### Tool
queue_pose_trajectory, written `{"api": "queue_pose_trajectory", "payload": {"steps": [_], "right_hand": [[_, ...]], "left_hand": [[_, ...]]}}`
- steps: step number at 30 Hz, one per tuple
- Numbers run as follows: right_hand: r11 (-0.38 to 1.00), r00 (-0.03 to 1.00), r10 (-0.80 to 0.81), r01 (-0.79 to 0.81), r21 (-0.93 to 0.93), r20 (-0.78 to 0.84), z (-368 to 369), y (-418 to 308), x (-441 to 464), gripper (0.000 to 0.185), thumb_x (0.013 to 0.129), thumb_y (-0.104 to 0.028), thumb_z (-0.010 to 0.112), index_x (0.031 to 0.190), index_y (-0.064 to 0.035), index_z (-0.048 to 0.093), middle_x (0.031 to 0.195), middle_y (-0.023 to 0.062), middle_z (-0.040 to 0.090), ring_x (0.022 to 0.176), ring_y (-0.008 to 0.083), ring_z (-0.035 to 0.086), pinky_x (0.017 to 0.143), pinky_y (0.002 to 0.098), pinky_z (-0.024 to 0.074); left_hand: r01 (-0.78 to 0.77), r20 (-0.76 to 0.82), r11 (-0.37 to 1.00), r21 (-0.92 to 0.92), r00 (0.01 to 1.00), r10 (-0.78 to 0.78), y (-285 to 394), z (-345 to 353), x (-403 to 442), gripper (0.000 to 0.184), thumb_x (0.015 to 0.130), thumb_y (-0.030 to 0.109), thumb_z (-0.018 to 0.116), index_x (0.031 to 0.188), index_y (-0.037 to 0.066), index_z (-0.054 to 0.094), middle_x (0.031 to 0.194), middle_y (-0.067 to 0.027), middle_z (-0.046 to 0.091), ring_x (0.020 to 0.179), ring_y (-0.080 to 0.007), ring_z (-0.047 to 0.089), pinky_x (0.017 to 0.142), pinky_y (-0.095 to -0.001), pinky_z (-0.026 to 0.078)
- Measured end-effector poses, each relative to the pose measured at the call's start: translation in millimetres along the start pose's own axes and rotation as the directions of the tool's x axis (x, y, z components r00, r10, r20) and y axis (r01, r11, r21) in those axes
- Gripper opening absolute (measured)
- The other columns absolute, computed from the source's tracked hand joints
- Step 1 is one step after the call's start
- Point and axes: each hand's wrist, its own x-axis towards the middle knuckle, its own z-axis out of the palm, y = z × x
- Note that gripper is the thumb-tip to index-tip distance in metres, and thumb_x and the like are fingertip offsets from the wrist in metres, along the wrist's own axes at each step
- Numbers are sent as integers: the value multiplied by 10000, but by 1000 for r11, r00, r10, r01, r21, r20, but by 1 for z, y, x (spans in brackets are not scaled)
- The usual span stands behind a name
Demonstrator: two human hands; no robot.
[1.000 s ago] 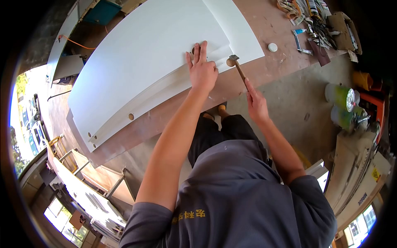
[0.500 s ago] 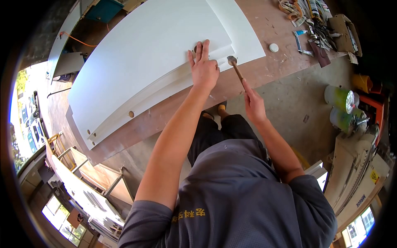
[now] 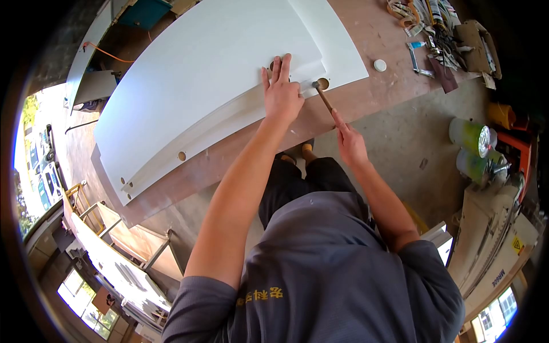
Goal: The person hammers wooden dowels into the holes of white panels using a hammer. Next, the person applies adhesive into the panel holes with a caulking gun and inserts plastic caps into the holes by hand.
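Observation:
My left hand (image 3: 283,98) lies on a white panel (image 3: 211,63), its fingers stretched out beside a round hole partly hidden by them. This panel overlaps a second white board (image 3: 338,48) beneath it. In my right hand (image 3: 350,144) is a hammer, gripped by its wooden handle (image 3: 325,101). The hammer head (image 3: 315,84) is close to the panel's corner, just left of a round hole (image 3: 323,84) in the lower board. Whether the head touches the surface I cannot tell. Another round hole (image 3: 182,156) shows near the front edge.
Both boards lie on a brown worktable (image 3: 383,94). A small white round lid (image 3: 380,65) sits to the right, with a clamp-like metal tool (image 3: 416,60), an open cardboard box (image 3: 473,43) and clutter behind. Cans (image 3: 469,134) and a machine (image 3: 494,228) stand on the right.
The hammer head has shifted slightly left and down, uncovering the round hole at the lower board's edge. My left hand stays in nearly the same place on the panel.

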Motion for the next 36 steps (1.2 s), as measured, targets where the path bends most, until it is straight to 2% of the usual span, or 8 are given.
{"api": "queue_pose_trajectory", "payload": {"steps": [8, 11, 13, 17, 19, 23, 29, 36], "right_hand": [[996, 992, 66, -59, -71, 104, 7, 5, 0, 635, 941, -2, 525, 1509, -256, 398, 930, 185, 609, 782, 400, 616, 694, 467, 503], [997, 998, 35, -32, 70, -47, 8, -4, -1, 647, 941, -8, 519, 1517, -270, 382, 931, 195, 611, 805, 408, 618, 712, 467, 503], [987, 983, 152, -145, -69, 108, 11, -1, -2, 665, 935, 12, 510, 1524, -263, 368, 964, 198, 621, 838, 416, 621, 741, 465, 508], [997, 997, 71, -70, 42, -11, 18, -15, -9, 644, 952, -1, 496, 1524, -263, 362, 1036, 205, 639, 889, 425, 625, 767, 483, 508], [968, 967, 243, -236, -82, 80, 31, -14, -14, 628, 961, -8, 495, 1521, -260, 368, 1103, 212, 642, 924, 429, 629, 781, 491, 508], [991, 990, 125, -121, -64, 63, 67, -48, -25, 626, 961, -17, 505, 1520, -263, 369, 1126, 217, 642, 941, 436, 631, 784, 499, 508], [998, 934, 4, 18, -58, 358, 185, -157, -59, 593, 969, -42, 490, 1512, -255, 385, 1048, 217, 640, 909, 433, 626, 777, 486, 510], [994, 960, -95, 77, 76, 265, 268, -250, -82, 606, 958, -27, 508, 1513, -246, 399, 943, 187, 620, 800, 372, 626, 760, 421, 518]], "left_hand": [[-30, -28, 999, -27, 999, 29, -10, -1, 1, 120, 757, 85, 718, 650, 81, 664, 1598, -63, 295, 1505, -287, 204, 1231, -501, 139], [-94, -69, 986, -137, 994, 85, -19, -12, -15, 120, 780, 102, 717, 677, 80, 658, 1536, -57, 406, 1467, -287, 292, 1191, -465, 255], [-121, -122, 954, -273, 988, 91, -26, -24, -46, 106, 805, 114, 715, 733, 73, 651, 1370, -44, 579, 1301, -273, 503, 1067, -426, 413], [272, 133, 867, -417, 962, -237, -75, -36, -135, 98, 825, 133, 701, 880, 53, 687, 896, -64, 714, 806, -254, 678, 757, -366, 537], [359, 91, 832, -424, 930, -355, -118, -40, -176, 112, 823, 128, 700, 902, 48, 695, 875, -80, 711, 785, -252, 676, 740, -363, 536], [469, -125, 741, -480, 799, -588, -204, -64, -237, 128, 819, 121, 703, 921, 45, 717, 856, -103, 706, 769, -240, 675, 723, -348, 528], [416, -305, 827, -378, 787, -536, -314, -82, -259, 88, 807, 115, 710, 878, 64, 726, 890, -74, 699, 866, -258, 661, 779, -348, 509], [308, -246, 873, -378, 876, -415, -336, -72, -261, 75, 799, 181, 719, 839, 119, 736, 888, -33, 707, 942, -280, 600, 838, -401, 473]]}}
